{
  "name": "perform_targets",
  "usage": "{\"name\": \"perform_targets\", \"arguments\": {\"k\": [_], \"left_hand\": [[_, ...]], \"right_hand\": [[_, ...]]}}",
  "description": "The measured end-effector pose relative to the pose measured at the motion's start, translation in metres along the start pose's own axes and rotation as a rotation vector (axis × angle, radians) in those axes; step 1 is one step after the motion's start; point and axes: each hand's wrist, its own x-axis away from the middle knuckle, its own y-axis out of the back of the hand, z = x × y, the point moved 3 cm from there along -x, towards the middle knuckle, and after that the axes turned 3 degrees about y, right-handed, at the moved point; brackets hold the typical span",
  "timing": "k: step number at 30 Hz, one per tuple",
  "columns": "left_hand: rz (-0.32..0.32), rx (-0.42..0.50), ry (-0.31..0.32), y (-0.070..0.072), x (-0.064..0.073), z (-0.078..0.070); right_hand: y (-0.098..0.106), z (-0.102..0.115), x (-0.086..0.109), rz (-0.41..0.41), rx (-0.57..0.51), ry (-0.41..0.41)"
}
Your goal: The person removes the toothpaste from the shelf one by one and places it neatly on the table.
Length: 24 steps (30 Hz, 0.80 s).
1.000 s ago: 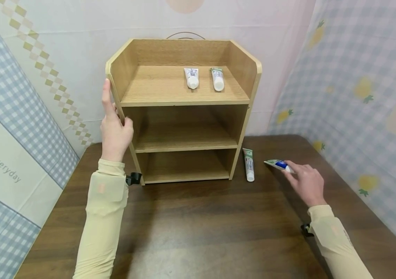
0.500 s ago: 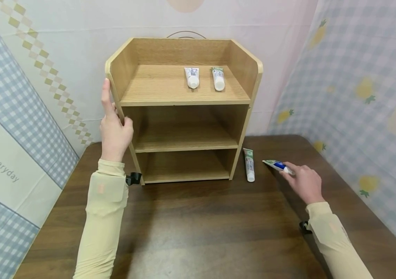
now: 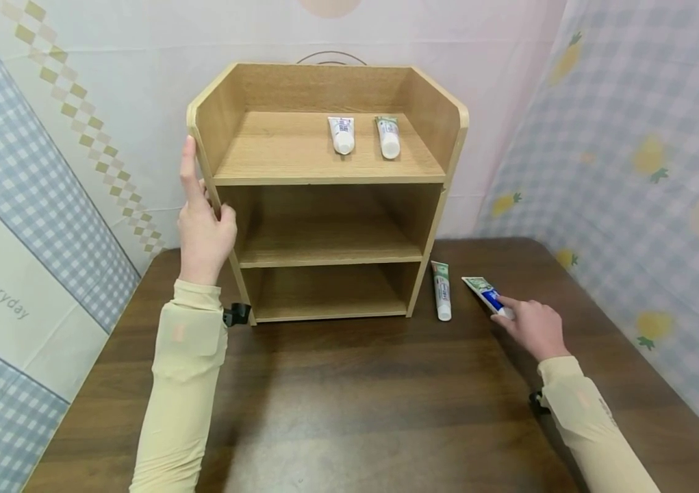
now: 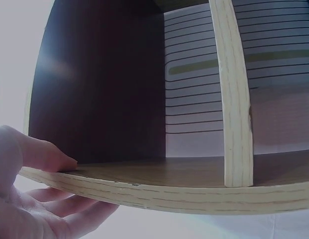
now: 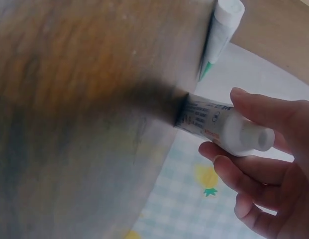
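Observation:
A light wooden shelf unit [image 3: 324,181] stands on the table. My left hand [image 3: 204,229] grips its left side panel, thumb on the inner face and other fingers outside, as the left wrist view also shows. At the right, my right hand [image 3: 534,329] pinches a green, white and blue toothpaste tube [image 3: 483,293] near its capped end. In the right wrist view the white cap of this toothpaste tube [image 5: 209,119] points back toward the palm, and its flat end is right at the tabletop. Beside it lies a second toothpaste tube [image 3: 442,291], close to the shelf's right side.
Two more tubes, one white [image 3: 342,135] and one green and white [image 3: 389,138], lie on the top board, caps forward. The brown table [image 3: 349,404] meets a patterned cloth [image 3: 620,171] at the right. Another cloth hangs behind the shelf.
My right hand has shifted slightly left, and the tube in it has rolled so more of its printed face shows. The left hand keeps its grip on the shelf.

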Motion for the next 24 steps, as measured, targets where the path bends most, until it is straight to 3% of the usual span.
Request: {"name": "perform_targets", "arguments": {"k": [19, 24], "left_hand": [[0.009, 0.000, 0.003, 0.000, 0.000, 0.001], [0.016, 0.004, 0.017, 0.000, 0.000, 0.001]], "right_hand": [[-0.017, -0.001, -0.010, 0.187, -0.026, -0.039], [-0.019, 0.000, -0.012, 0.202, -0.022, -0.049]]}}
